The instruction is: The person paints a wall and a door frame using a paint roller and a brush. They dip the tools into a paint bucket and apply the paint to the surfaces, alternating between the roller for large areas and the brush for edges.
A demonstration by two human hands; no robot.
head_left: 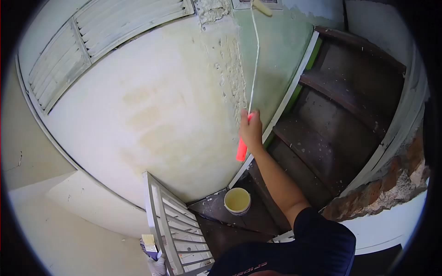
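Note:
My right hand (251, 132) is bare and closed round the bright red-orange grip of a paint roller (241, 151). Its long white rod runs upward to a pale, cream roller sleeve (262, 8) near the top of the wall. At the lower left edge, what looks like my left hand (156, 266), in a pale glove, is closed round a flat paintbrush (148, 240) with its cream bristles up. The arm behind that glove is out of view. A paint bucket (237, 201) with pale yellow contents stands on a dark step, below my right hand.
Dark, paint-specked stairs (317, 133) climb on the right beside a patchy cream and green wall (152, 110). A white railing (168, 221) rises at lower left. Louvred panels (129, 27) are at upper left. Broken plaster and brick (386, 184) show at the right.

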